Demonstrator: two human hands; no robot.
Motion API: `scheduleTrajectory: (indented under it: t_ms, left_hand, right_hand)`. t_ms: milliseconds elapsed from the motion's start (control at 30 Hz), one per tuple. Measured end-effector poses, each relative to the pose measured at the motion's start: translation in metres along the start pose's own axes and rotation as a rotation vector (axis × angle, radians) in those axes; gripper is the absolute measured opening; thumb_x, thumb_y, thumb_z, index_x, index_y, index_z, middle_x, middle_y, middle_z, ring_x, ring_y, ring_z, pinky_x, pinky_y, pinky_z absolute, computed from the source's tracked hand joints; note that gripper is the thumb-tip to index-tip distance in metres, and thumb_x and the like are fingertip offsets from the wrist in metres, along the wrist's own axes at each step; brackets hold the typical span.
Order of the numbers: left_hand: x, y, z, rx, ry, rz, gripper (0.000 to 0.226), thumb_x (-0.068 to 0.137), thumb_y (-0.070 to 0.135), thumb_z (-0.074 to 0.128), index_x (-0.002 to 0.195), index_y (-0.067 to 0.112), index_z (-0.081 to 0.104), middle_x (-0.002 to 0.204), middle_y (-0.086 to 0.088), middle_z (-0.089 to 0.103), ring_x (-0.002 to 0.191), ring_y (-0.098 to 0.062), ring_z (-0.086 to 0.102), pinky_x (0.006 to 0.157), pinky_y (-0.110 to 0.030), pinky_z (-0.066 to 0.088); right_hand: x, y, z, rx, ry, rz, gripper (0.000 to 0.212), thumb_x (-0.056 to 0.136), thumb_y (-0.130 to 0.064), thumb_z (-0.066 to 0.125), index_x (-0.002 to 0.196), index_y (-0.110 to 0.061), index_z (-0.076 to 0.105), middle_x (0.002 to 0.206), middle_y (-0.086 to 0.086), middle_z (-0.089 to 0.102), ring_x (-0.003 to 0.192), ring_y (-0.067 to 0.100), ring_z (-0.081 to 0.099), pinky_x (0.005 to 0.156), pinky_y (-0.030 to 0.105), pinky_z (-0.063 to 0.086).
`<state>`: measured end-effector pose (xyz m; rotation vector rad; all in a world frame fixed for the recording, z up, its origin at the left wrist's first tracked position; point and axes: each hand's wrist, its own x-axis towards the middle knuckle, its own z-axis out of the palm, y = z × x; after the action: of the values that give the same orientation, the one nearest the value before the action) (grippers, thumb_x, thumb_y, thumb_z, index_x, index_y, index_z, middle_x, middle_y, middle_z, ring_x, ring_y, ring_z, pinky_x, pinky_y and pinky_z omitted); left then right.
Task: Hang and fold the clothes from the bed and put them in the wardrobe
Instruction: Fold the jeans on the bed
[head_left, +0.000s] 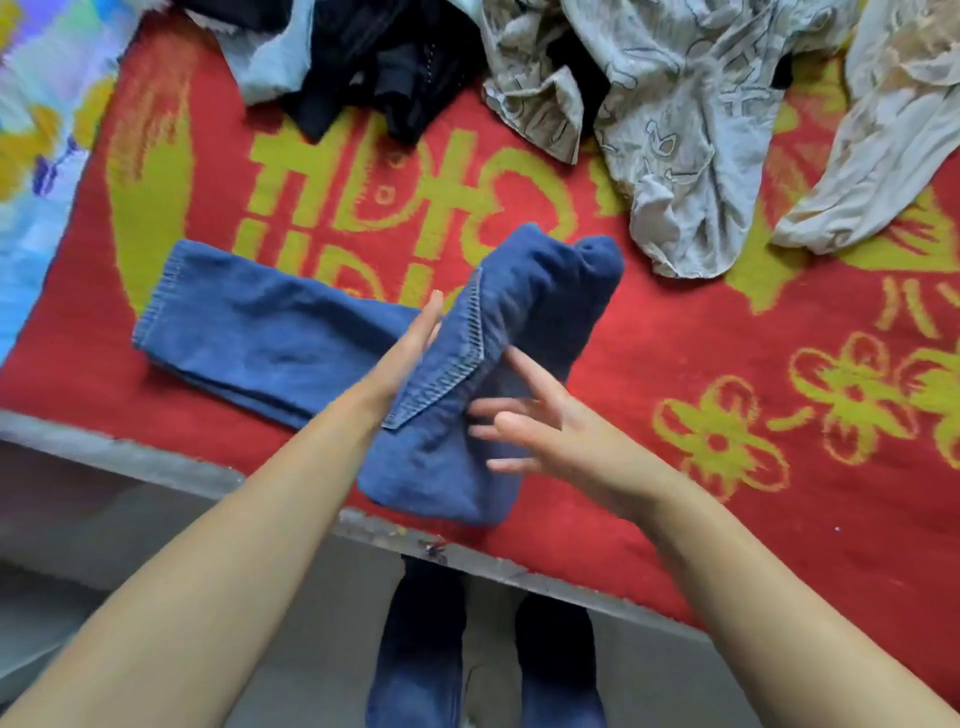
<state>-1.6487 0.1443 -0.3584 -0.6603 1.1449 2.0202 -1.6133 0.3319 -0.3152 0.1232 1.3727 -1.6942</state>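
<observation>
Red blanket (727, 322) covers the bed, unfolded clothes (675, 104) heaped along its far side. Jeans (291, 332) lie half-folded near the edge, in easy reach. My left hand (410, 343) presses flat-fingered along the crease to pin it; my right hand (535, 426), fingers spread and holding nothing, touches the doubled end.

The red blanket (675, 332) bears yellow characters, not readable.

Blue jeans (291, 332) half folded on a red blanket (727, 338). Left hand (410, 343) flat against them. Right hand (540, 421) spread, fingertips touching.
</observation>
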Motion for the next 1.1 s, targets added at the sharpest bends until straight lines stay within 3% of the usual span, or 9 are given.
scheduleTrajectory:
  t_ms: [67,200,367,433,533,633,800,933,1100]
  left_hand:
    - [-0.022,0.027,-0.046,0.079,0.033,0.053,0.057,0.093,0.056,0.035,0.087,0.016,0.075,0.085,-0.009,0.073,0.078,-0.019,0.067,0.07,-0.027,0.054]
    - [-0.042,0.038,-0.13,0.608,0.186,-0.023,0.038,0.092,0.049,0.052,0.124,0.029,0.056,0.132,0.004,0.06,0.11,-0.005,0.06,0.087,-0.034,0.051]
    - [-0.014,-0.012,-0.142,1.256,0.723,-0.038,0.081,0.094,0.037,0.054,0.153,0.019,0.003,0.155,-0.015,0.021,0.141,-0.029,0.027,0.113,-0.047,0.025]
    - [-0.008,-0.027,-0.12,1.545,0.865,0.193,0.08,0.091,0.038,0.051,0.153,0.019,0.006,0.158,-0.016,0.012,0.146,-0.03,0.014,0.113,-0.059,0.017]
    - [0.005,-0.044,-0.095,1.781,0.718,0.462,0.073,0.089,0.051,0.034,0.152,0.027,0.007,0.16,-0.011,0.003,0.148,-0.029,0.004,0.11,-0.064,0.008]
    - [0.031,-0.041,-0.109,1.609,0.608,0.207,0.073,0.092,0.062,0.027,0.149,0.039,-0.011,0.159,0.0,-0.02,0.146,-0.02,-0.018,0.111,-0.06,-0.011]
    - [0.047,-0.003,-0.128,1.226,0.334,0.052,0.064,0.095,0.061,0.03,0.15,0.044,0.001,0.159,0.008,-0.016,0.145,-0.012,-0.017,0.11,-0.055,-0.017]
    - [-0.002,0.056,-0.148,0.69,0.21,0.049,0.057,0.096,0.061,0.028,0.147,0.034,0.031,0.156,0.012,0.024,0.142,-0.004,0.02,0.111,-0.025,0.012]
    - [-0.093,0.115,-0.206,0.175,0.131,0.231,0.049,0.098,0.047,0.032,0.126,0.017,0.057,0.119,-0.005,0.064,0.108,-0.018,0.059,0.1,-0.035,0.042]
  right_hand:
    - [0.026,-0.002,0.032,-0.146,-0.032,0.023,0.065,0.095,-0.021,0.055,0.147,-0.039,0.02,0.131,-0.001,0.057,0.121,0.015,0.056,0.095,0.033,0.05]
    - [0.059,0.01,0.031,-0.306,0.223,0.064,0.037,0.098,-0.013,0.049,0.135,-0.018,0.048,0.124,0.01,0.062,0.104,0.025,0.063,0.082,0.029,0.05]
    - [0.073,0.046,-0.023,-0.325,0.675,0.228,0.031,0.096,-0.018,0.054,0.123,-0.002,0.054,0.126,0.017,0.058,0.101,0.017,0.057,0.073,0.032,0.05]
    - [0.082,0.06,-0.022,-0.282,0.623,0.325,0.046,0.094,-0.032,0.057,0.131,-0.005,0.05,0.128,0.008,0.056,0.111,0.017,0.057,0.079,0.034,0.05]
    - [0.098,0.073,-0.003,-0.106,0.524,0.355,0.034,0.091,-0.04,0.06,0.118,-0.018,0.06,0.112,-0.008,0.069,0.1,0.006,0.064,0.08,0.03,0.05]
    - [0.11,0.074,0.007,0.107,0.496,0.361,0.033,0.089,-0.036,0.064,0.119,-0.023,0.062,0.107,-0.01,0.072,0.095,0.007,0.068,0.077,0.029,0.052]
    - [0.103,0.038,0.023,0.248,0.398,0.28,0.033,0.087,-0.026,0.064,0.119,-0.026,0.06,0.112,-0.003,0.071,0.094,0.013,0.07,0.061,0.03,0.057]
    - [0.102,-0.01,0.077,0.102,0.267,0.17,0.035,0.086,-0.027,0.064,0.119,-0.019,0.059,0.11,-0.002,0.071,0.089,0.011,0.07,0.064,0.029,0.057]
    - [0.149,-0.049,0.185,-0.217,-0.053,-0.034,0.041,0.093,-0.028,0.059,0.133,-0.027,0.048,0.132,-0.006,0.058,0.119,-0.001,0.054,0.097,0.018,0.045]
